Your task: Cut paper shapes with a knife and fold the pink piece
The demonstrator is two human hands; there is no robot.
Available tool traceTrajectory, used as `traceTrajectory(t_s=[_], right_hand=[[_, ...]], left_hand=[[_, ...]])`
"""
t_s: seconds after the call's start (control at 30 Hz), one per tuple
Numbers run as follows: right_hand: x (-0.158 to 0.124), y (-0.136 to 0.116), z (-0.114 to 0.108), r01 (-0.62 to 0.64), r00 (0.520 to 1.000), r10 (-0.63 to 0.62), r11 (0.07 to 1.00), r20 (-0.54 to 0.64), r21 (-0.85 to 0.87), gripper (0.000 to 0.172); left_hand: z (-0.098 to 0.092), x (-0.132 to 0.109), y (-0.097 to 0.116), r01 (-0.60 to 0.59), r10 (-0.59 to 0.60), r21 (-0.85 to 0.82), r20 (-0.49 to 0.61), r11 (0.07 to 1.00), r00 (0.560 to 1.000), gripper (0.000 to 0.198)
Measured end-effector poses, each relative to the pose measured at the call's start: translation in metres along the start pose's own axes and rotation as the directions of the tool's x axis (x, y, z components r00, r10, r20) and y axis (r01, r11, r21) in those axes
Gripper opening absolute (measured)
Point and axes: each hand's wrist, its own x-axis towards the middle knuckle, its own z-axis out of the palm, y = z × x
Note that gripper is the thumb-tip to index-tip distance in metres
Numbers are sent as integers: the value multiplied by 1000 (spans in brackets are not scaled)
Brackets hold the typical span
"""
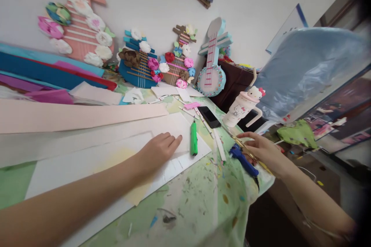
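My left hand [160, 147] rests on a white sheet of paper [174, 127], fingers loosely bent and thumb apart, holding nothing. Just to its right lies a green utility knife [194, 139]. At the table's right edge my right hand [265, 154] has its fingers around a pair of gold scissors [246, 149], whose blades point away towards the phone. A blue glue gun [245, 162] lies beside the scissors, close under that hand. Long pale pink and white strips [81, 117] lie across the left of the table.
A white tumbler [240, 108] with handle and straw stands behind my right hand, near a black phone [209, 117]. Thin paper sticks [206, 122] lie alongside. Decorated cardboard instruments [139, 65] lean on the wall. Scraps [168, 219] dot the green tablecloth [197, 189].
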Motion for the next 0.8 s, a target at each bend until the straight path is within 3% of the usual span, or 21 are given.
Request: traceTrajectory(t_s=[0.1,0.23,0.3,0.43,0.63,0.8], right_hand=[[-23,5,12,8,999,-12,991,30,132,49],[-48,13,35,-96,994,71,911,77,402,60],[-59,19,47,-133,989,86,877,122,462,54],[-79,40,67,-161,946,-51,785,322,598,52],[-114,72,93,-264,919,5,751,395,605,47],[-131,61,104,-291,926,55,737,374,610,42]], left_hand=[[-5,2,1,-25,27,29,-70,999,997,27],[-12,6,6,-73,79,38,-165,997,983,22],[-17,9,10,-91,93,18,-189,996,978,19],[-25,13,23,-113,111,-5,-174,994,979,13],[-39,12,40,-184,181,2,-195,983,964,15],[-52,8,49,-119,97,-105,-199,987,975,8]])
